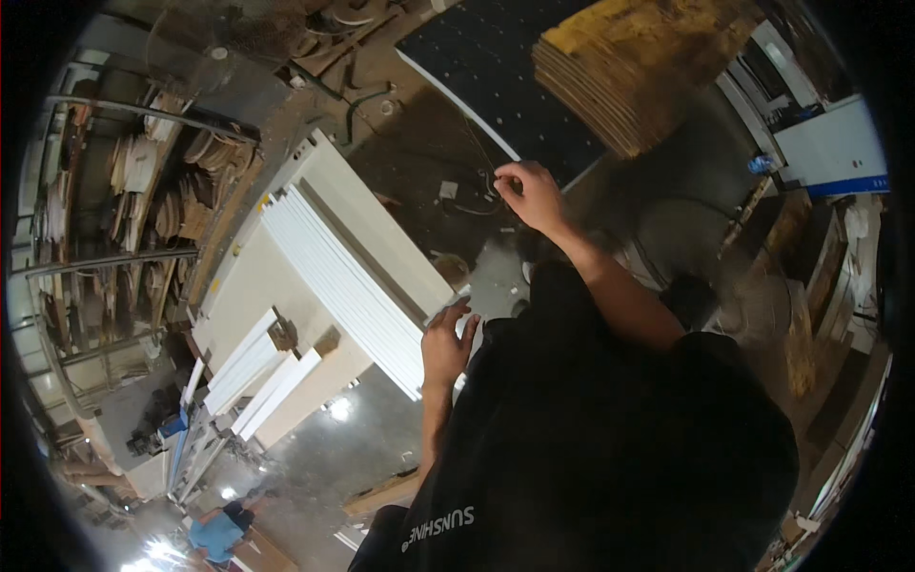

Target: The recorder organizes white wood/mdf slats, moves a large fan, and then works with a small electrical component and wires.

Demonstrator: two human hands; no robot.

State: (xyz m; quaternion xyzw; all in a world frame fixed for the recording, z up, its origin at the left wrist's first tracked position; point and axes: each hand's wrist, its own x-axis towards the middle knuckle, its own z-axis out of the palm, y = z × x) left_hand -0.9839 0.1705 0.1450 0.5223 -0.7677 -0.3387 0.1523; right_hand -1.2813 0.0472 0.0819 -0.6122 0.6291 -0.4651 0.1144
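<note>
My left hand (445, 348) is at the near right end of a bundle of long white strips (334, 272), beside the pale table (376, 214). Its thumb stands apart from its bent fingers, and I see nothing held in it. My right hand (532, 197) is raised further right, near the corner of a black panel (496, 67) with small pale dots and a white edge. Thumb and fingers curl together in a pinch. A thin dark line runs by the fingertips; whether they hold it, I cannot make out.
Short white boards (250, 367) lie at the table's left end. A stack of brown curved-edge boards (610, 86) rests on the black panel. Racks of wooden pieces (181, 181) stand at left. Cables lie on the floor. A person in blue (217, 534) is at lower left.
</note>
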